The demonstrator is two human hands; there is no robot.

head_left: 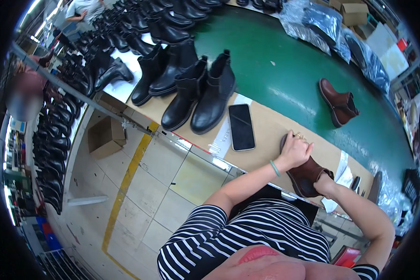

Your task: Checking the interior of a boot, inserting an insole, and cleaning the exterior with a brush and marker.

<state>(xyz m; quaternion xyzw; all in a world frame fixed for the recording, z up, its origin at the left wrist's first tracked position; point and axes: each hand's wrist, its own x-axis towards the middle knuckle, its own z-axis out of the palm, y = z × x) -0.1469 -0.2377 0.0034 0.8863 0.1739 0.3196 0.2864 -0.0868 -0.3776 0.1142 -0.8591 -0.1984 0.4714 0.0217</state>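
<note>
A brown ankle boot (305,171) lies tilted at the table's near edge, partly covered by my hands. My left hand (295,151) is closed over its toe end with the fingers curled. Whether a small item is also in those fingers is hidden. My right hand (325,184) grips the boot at its shaft opening, where the fingertips are out of sight. Farther off, to the right on the green tabletop, a second brown boot (337,101) rests by itself. A black-screened phone (241,127) lies on the cardboard left of my hands.
Black boots (214,93) stand left of the phone, and many more line the far left. Brown cardboard (270,114) covers the near table strip. Plastic-wrapped bundles (366,60) sit far right. A metal rail (79,93) crosses the left side; an open carton (106,136) is on the floor.
</note>
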